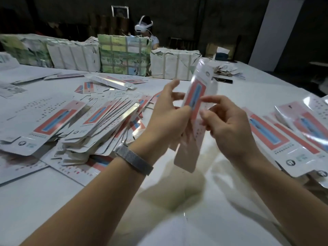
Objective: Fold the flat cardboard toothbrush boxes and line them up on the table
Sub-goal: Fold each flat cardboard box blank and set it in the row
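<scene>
Both hands hold one toothbrush box [194,103] upright above the table [221,201]: the left hand [166,118] grips its edge, the right hand [225,121] pinches the other side. Folding looks midway; next the sides need squeezing into shape, then setting down.

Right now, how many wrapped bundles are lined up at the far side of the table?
4: greenish far left, white beside it, tall green in the middle, white at right. More may be hidden behind.
</scene>
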`<state>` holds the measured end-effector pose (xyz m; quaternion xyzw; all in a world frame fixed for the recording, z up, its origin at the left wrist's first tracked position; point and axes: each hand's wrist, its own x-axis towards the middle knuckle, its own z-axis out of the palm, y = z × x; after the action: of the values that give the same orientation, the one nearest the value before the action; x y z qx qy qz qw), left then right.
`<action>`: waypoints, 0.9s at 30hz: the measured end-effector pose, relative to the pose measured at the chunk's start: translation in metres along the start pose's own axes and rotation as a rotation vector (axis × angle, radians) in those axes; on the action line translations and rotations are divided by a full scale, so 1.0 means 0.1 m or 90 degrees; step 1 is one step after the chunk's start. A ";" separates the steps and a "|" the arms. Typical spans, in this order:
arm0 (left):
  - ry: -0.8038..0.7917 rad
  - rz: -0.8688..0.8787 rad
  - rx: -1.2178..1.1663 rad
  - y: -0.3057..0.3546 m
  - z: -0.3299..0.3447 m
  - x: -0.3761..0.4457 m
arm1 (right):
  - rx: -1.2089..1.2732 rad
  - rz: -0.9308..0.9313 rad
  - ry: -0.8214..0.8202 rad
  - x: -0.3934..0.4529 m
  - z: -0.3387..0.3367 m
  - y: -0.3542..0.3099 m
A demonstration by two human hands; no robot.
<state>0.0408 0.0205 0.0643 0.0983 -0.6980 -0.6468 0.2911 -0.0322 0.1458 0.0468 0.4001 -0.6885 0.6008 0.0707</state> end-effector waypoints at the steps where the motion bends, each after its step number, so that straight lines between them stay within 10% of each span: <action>1: -0.028 -0.038 -0.024 -0.02 0.02 -0.01 | 0.000 0.000 0.028 0.04 -0.05 0.02; 13: -0.363 -0.207 -0.287 -0.14 0.04 -0.07 | -0.207 0.016 0.050 0.19 -0.36 0.07; 27: -0.223 -0.069 -0.156 -0.33 0.18 -0.10 | 0.084 0.159 -0.011 0.15 -0.30 0.08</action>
<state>0.0313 0.0355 0.0302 -0.0145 -0.6479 -0.7486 0.1399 -0.0593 0.1653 0.0572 0.3199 -0.6927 0.6453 -0.0367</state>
